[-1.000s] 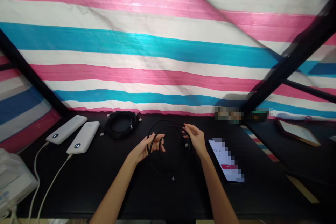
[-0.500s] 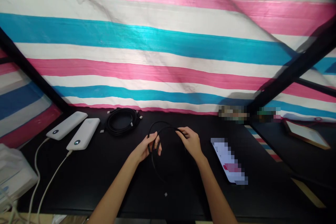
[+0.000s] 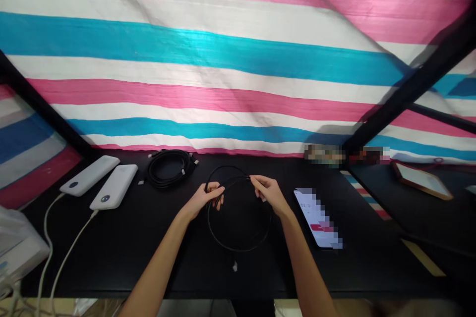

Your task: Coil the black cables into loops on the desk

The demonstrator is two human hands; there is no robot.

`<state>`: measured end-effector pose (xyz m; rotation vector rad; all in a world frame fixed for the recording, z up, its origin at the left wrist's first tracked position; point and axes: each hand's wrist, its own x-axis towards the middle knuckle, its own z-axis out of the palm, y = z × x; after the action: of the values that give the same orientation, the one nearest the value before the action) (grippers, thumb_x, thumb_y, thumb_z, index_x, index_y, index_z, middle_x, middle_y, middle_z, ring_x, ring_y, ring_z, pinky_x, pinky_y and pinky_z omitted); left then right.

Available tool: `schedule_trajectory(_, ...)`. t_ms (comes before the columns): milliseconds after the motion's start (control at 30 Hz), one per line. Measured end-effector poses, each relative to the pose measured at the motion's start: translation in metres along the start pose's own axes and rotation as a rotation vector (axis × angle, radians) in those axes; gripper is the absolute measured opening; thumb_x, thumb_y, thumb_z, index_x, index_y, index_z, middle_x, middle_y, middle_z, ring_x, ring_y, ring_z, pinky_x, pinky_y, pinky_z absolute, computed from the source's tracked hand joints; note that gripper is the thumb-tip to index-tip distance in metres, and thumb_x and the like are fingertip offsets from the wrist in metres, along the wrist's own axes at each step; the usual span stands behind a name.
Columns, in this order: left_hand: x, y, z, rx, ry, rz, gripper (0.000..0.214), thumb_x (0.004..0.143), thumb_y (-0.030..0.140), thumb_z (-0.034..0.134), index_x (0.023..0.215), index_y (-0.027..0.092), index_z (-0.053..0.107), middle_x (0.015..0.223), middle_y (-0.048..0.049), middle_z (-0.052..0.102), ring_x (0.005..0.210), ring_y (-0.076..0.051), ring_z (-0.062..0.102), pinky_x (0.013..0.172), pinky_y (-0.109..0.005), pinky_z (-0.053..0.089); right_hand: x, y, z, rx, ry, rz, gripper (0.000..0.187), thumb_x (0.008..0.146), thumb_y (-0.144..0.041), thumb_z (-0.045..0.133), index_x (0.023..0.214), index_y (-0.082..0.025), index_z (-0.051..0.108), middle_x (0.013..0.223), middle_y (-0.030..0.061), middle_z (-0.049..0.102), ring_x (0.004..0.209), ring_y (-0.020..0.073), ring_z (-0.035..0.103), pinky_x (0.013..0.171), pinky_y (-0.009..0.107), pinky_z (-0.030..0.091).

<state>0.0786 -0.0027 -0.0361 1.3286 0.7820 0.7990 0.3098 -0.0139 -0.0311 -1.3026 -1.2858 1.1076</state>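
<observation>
You hold a black cable loop (image 3: 238, 249) between your hands, just in front of you above the black table (image 3: 345, 277) (whether its lower edge touches the tabletop, you cannot tell from this view); your left hand (image 3: 203, 199) is at the loop's upper left, its fingers (image 3: 216, 193) curled close together around the strands, though how many strands they enclose is hidden; your right hand (image 3: 269, 194) is at the upper right, thumb and forefinger pinching the cable while the other fingers curl loosely beside them. A small pale connector (image 3: 234, 266) sits just below the loop. The step in hand looks like shaping this single loop; the next move calls for keeping both holds firm so the strands do not slip, and for keeping the connector end free of the loop. To your left lies a coiled black cable (image 3: 165, 183), with two white power banks (image 3: 89, 175) (image 3: 113, 186) beyond it, each trailing a white cable (image 3: 48, 237); to your right lies a phone (image 3: 316, 218) with its screen blurred; a pink, white and blue striped tarpaulin (image 3: 186, 84) hangs behind the table.
</observation>
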Motion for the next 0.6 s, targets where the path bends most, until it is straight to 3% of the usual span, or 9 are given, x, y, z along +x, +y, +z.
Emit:
schedule_trajectory(167, 0.001, -0.002, -0.005, 0.007, 0.058, 0.023, 0.031, 0.068, 0.037, 0.073, 0.086, 0.014, 0.062, 0.083, -0.0037, 0.063, 0.055, -0.01, 0.054, 0.05, -0.022, 0.034, -0.001, -0.003, -0.017, 0.313, -0.22, 0.23, 0.046, 0.077, -0.058, 0.055, 0.088, -0.015, 0.068, 0.047, -0.005, 0.042, 0.035, 0.0066, 0.034, 0.031, 0.019, 0.016)
schedule_trajectory(267, 0.0, -0.002, -0.004, -0.037, 0.007, 0.028, 0.028, 0.065, 0.03, 0.074, 0.087, 0.014, 0.065, 0.091, -0.0059, 0.062, 0.062, -0.011, 0.056, 0.051, -0.022, 0.035, -0.007, -0.001, -0.023, 0.386, -0.264, 0.312, 0.041, 0.075, -0.057, 0.055, 0.082, -0.018, 0.066, 0.053, 0.0004, 0.056, 0.033, 0.0075, 0.035, 0.029, 0.019, 0.017)
schedule_trajectory(333, -0.002, -0.002, -0.002, -0.078, 0.002, 0.038, 0.025, 0.064, 0.027, 0.074, 0.083, 0.013, 0.066, 0.096, -0.0067, 0.061, 0.067, -0.012, 0.057, 0.051, -0.021, 0.035, -0.012, 0.001, -0.024, 0.413, -0.321, 0.328, 0.042, 0.074, -0.059, 0.054, 0.085, -0.019, 0.064, 0.062, 0.0039, 0.063, 0.034, 0.0087, 0.041, 0.029, 0.019, 0.019)
schedule_trajectory(500, -0.001, -0.003, 0.007, -0.142, -0.037, 0.065, 0.017, 0.064, 0.025, 0.075, 0.07, 0.012, 0.065, 0.096, -0.0064, 0.057, 0.072, -0.014, 0.059, 0.052, -0.021, 0.038, -0.022, -0.002, -0.018, 0.428, -0.64, 0.311, 0.07, 0.064, -0.079, 0.044, 0.098, -0.019, 0.056, 0.062, 0.0053, 0.064, 0.028, 0.0111, 0.046, 0.026, 0.016, 0.018)
schedule_trajectory(600, 0.0, -0.002, 0.01, -0.136, -0.027, 0.059, 0.017, 0.063, 0.026, 0.076, 0.068, 0.013, 0.066, 0.093, -0.0057, 0.058, 0.072, -0.014, 0.059, 0.053, -0.021, 0.039, -0.022, -0.005, -0.013, 0.431, -0.673, 0.273, 0.066, 0.063, -0.078, 0.048, 0.091, -0.019, 0.055, 0.073, 0.0091, 0.066, 0.033, 0.0126, 0.052, 0.026, 0.018, 0.024)
